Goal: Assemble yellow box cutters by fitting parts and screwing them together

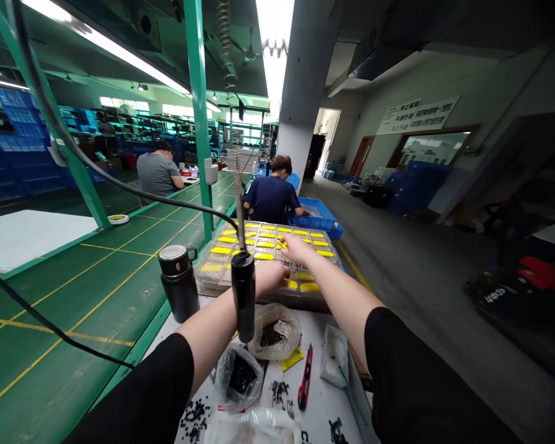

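Note:
A stack of transparent plastic trays [263, 253] holds rows of yellow bars in its compartments. My right hand [298, 248] lies over the tray's middle, fingers among the yellow bars. My left hand [271, 277] rests at the tray's near edge, its fingers partly hidden behind a hanging black cylindrical tool [243, 296]. Nearer me on the white bench top [321, 401] are plastic bags of small black parts [241, 377], a red utility knife [305, 376], and loose black pieces [280, 391].
A black insulated bottle [179, 282] stands left of the tray, beside a green bench mat [74, 308]. Black cables cross the view. Beyond the tray, a co-worker [272, 192] sits by a blue crate [314, 213]. Another person [157, 169] sits further left.

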Available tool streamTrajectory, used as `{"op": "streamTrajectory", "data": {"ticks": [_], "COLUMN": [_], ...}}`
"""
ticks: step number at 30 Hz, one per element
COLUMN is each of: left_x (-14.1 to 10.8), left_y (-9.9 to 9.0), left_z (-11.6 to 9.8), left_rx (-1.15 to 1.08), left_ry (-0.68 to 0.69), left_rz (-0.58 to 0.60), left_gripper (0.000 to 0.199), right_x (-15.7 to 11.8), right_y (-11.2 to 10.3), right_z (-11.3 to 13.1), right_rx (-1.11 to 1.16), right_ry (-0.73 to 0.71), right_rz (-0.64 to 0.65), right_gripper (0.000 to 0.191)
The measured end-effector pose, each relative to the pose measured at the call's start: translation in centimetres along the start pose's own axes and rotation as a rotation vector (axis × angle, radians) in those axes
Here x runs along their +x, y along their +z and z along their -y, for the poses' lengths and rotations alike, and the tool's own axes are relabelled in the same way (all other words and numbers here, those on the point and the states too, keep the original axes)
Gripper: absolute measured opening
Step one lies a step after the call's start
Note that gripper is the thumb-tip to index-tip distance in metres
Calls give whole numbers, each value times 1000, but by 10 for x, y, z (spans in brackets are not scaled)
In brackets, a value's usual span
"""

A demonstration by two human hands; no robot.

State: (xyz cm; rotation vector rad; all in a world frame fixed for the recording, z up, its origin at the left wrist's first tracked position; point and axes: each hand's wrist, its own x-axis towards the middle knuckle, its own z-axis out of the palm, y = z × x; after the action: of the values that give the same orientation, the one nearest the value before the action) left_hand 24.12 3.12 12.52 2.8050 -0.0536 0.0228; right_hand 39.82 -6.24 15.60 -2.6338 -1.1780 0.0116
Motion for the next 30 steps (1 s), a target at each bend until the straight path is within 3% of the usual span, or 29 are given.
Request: {"op": "streamTrajectory", "data": {"ticks": [5,8,10,13,16,19,22,24,27,30], "left_x": [10,2,-16,-65,-132,-206,-275,-314,-355,-378], "left_y": [-13,-12,-6,9,22,29,37,46,65,79], "left_z": [-4,-3,0,10,23,27,17,6,-13,-29], "left_rx": [-136,-285,-405,-615,-837,-994,-1051,-1049,-981,-860], "left_ry": [-62,-119,-177,-316,-458,-591,-693,-738,-762,-611], "left_rz": [39,-64,-189,-415,-587,-714,-811,-814,-697,-614], "left_gripper": [41,39,37,38,40,51,56,54,46,26], "right_x": [14,19,19,16,13,11,8,4,-6,-24], "right_y": [8,13,15,18,23,26,24,19,10,0], "right_z": [24,35,40,50,63,78,92,99,108,112], "right_rx": [-10,-29,-46,-78,-124,-182,-224,-227,-190,-110], "right_ry": [-26,-18,-24,-66,-127,-164,-155,-137,-104,-58], "right_rz": [-15,-22,-11,22,73,131,138,111,54,-33], "right_gripper": [43,44,43,44,43,40,39,40,40,39]}}
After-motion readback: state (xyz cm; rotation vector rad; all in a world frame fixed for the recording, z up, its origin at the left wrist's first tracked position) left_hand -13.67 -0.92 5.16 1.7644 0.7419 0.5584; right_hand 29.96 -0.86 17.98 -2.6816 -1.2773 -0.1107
